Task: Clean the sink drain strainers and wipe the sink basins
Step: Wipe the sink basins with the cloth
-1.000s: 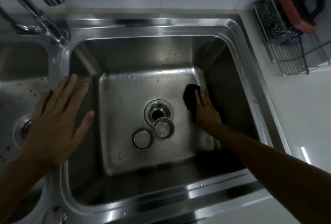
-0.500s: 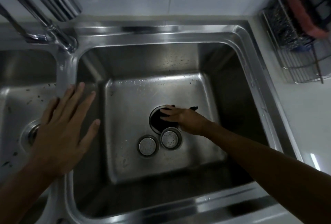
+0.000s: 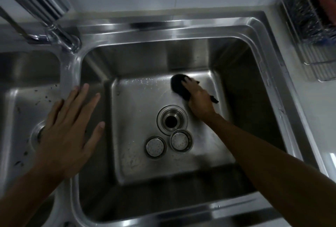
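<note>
My right hand (image 3: 199, 100) presses a black cloth (image 3: 179, 85) flat on the floor of the right sink basin (image 3: 138, 99), near its back right corner. The open drain hole (image 3: 171, 120) lies just in front of that hand. Two round metal strainers lie side by side on the basin floor in front of the drain, one on the left (image 3: 155, 146) and one on the right (image 3: 181, 140). My left hand (image 3: 69, 132) rests flat with fingers spread on the divider between the two basins. The left basin (image 3: 20, 103) carries dark specks.
A chrome faucet (image 3: 54, 26) rises at the back left above the divider. A wire rack (image 3: 312, 32) holding a scrubber and a red-backed sponge stands on the white counter at the right. The left basin's drain (image 3: 39, 134) is partly hidden by my left hand.
My right hand with the black cloth swept from the basin's right side over the drain, then to the back right of the floor. The left hand stayed put.
</note>
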Demonstrator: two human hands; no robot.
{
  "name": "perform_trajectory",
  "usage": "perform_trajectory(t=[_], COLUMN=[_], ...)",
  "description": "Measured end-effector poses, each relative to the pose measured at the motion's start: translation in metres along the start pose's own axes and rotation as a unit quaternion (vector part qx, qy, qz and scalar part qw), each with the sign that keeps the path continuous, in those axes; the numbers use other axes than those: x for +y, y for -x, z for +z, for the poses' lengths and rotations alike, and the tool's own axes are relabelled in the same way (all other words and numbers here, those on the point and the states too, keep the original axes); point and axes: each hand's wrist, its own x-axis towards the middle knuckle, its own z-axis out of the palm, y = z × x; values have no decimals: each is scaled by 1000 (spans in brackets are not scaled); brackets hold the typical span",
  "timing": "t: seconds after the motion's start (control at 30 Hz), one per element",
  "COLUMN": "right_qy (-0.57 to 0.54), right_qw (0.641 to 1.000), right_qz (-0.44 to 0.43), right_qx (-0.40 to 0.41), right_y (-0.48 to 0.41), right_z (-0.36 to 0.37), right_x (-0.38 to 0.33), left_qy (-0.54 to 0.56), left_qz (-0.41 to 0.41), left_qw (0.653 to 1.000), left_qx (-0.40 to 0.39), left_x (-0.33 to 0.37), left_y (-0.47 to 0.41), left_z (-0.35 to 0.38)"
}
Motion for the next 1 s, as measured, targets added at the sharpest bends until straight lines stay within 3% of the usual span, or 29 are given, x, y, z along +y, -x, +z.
perform_trajectory(t=[0.1, 0.17, 0.23, 0.33, 0.47, 0.53, 0.67, 0.77, 0.87, 1.0], right_qy=[3, 1, -4, -123, -99, -106, -135, -144, -92, 56], right_qw=[971, 941, 924, 953, 986, 989, 990, 987, 979, 893], right_qz=[-179, -236, -241, -171, -135, -99, -25, -75, -174, -409], right_qx=[-161, -243, -295, -216, -4, 33, 26, -13, -44, -181], right_y=[23, 33, 40, 42, 1, -28, -42, -20, -15, -9], right_z=[0, -2, -6, -16, -13, 1, 69, 114, 112, 57], right_x=[-7, -10, -10, -12, -47, -80, -155, -195, -180, -116], left_qy=[-1, -9, -9, -9, -3, -3, -4, -13, -19, -23], left_qz=[-1, 0, -5, -6, -15, -18, -13, -5, -1, 1], left_qw=[1000, 1000, 1000, 1000, 1000, 1000, 1000, 1000, 1000, 1000], left_qx=[5, 2, -2, 0, -8, -13, -6, 6, 15, 14], left_x=[1, 3, 5, 9, 10, 8, 3, 0, -3, -4], left_y=[1, 2, 1, 0, 1, 1, 2, 3, 2, 3], left_z=[-1, -2, -6, -9, -10, -10, -3, 1, 4, 6])
